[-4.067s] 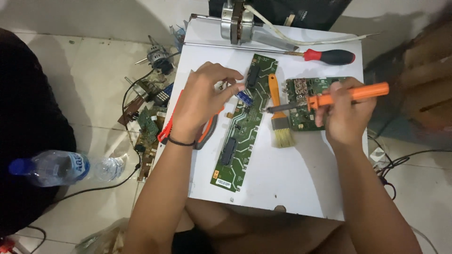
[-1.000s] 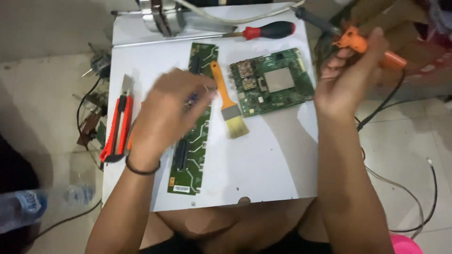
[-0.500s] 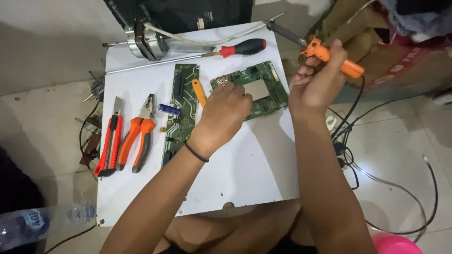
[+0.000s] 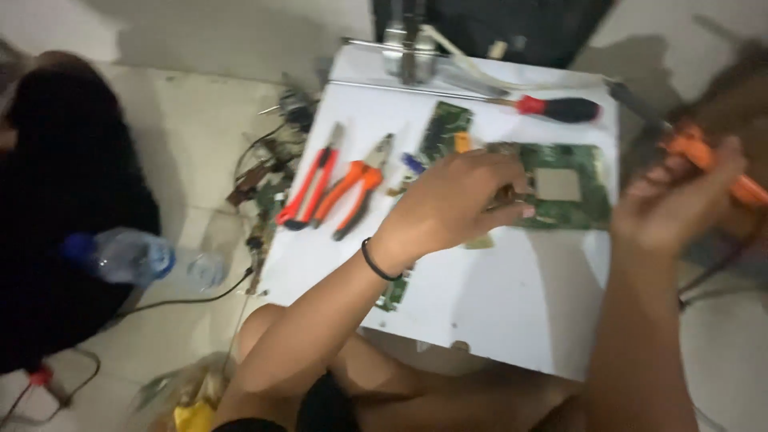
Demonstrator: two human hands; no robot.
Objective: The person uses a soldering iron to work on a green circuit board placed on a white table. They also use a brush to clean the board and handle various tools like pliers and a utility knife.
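Nearest, we see our bent legs under the near edge of the white board (image 4: pixel 512 312) that serves as a worktop; our left forearm crosses it, a dark band (image 4: pixel 378 262) round the wrist. Our left hand (image 4: pixel 456 204) lies knuckles up with its fingers curled down onto the left edge of the square green circuit board (image 4: pixel 570 192), which sits on the right half of the worktop; whether the fingers pinch anything we cannot tell, since the hand hides what is beneath, though an orange handle tip (image 4: pixel 462 142) shows just beyond the knuckles. A long narrow green board (image 4: pixel 445 128) runs under that hand, its near end showing beside the wrist. Our right hand (image 4: pixel 672 204), blurred, is off the right edge of the worktop and closed round an orange soldering iron (image 4: pixel 704 160). To the left of the left hand lie orange-handled pliers (image 4: pixel 352 188), and just beside them a red cutter (image 4: pixel 308 186). Farther off a red and black screwdriver (image 4: pixel 560 108) lies across the far edge, near a metal part (image 4: pixel 404 40) at the back. On the tiled floor to the left we see a clear plastic bottle (image 4: pixel 132 256) with a blue cap, and a heap of loose parts and wires (image 4: pixel 268 180) against the worktop's side.
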